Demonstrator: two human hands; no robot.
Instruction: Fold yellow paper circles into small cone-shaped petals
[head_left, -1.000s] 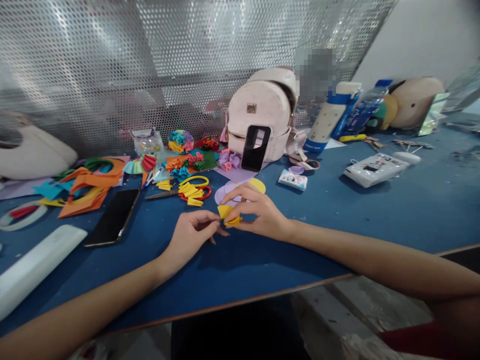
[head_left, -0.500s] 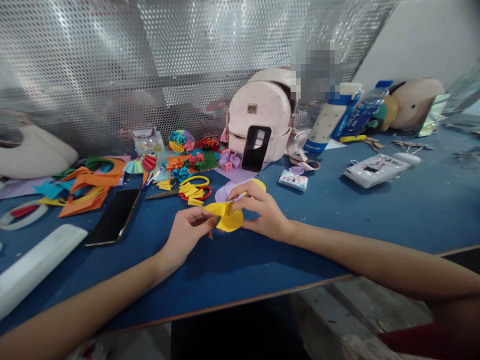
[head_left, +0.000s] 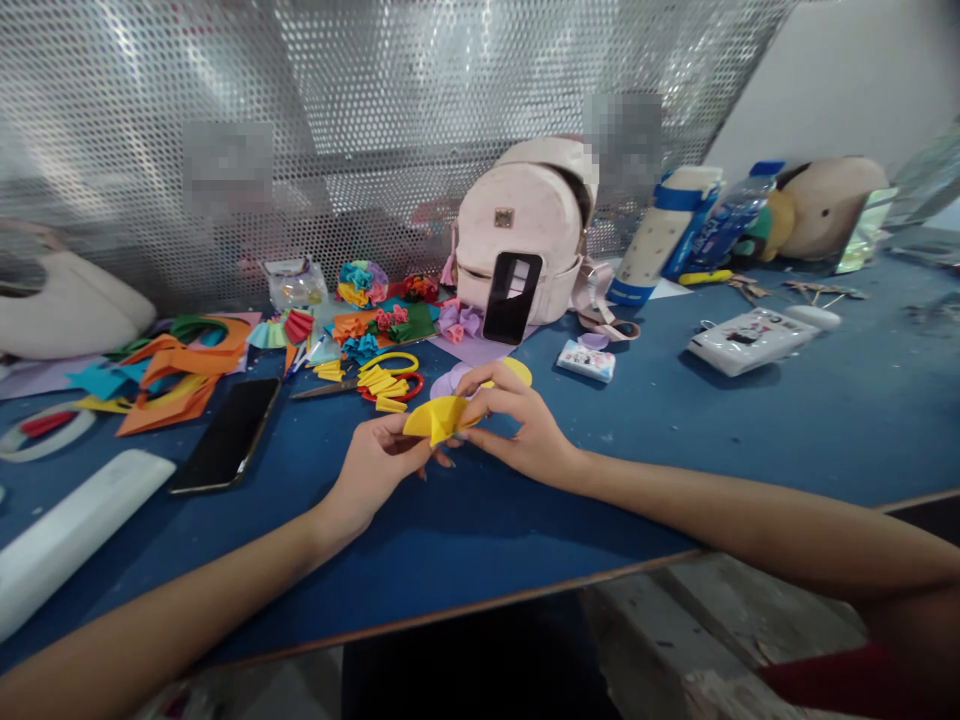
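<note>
Between my two hands is a yellow paper circle (head_left: pixel 436 418), creased and partly folded, held above the blue table. My left hand (head_left: pixel 379 462) pinches its left side between thumb and fingers. On the right side, my right hand (head_left: pixel 525 420) grips the paper, its fingertips covering that edge. Just beyond my hands lie purple paper circles (head_left: pixel 448 381) and another yellow paper circle (head_left: pixel 516 374), partly hidden by my right hand. Small folded yellow paper pieces (head_left: pixel 382 381) rest on a pair of scissors (head_left: pixel 326 389) with red and yellow handles.
A dark phone (head_left: pixel 227 435) lies left, near a long white object (head_left: pixel 75 535) and orange paper scraps (head_left: pixel 176 380). Behind, another phone (head_left: pixel 513 297) leans on a pink backpack (head_left: pixel 521 215). Rightward are a tissue pack (head_left: pixel 757 340), a small packet (head_left: pixel 585 361) and bottles (head_left: pixel 664 235).
The yellow circle has been folded over further and tilted, so less of its right side shows. My right fingers have shifted on its edge; the left hand has barely moved.
</note>
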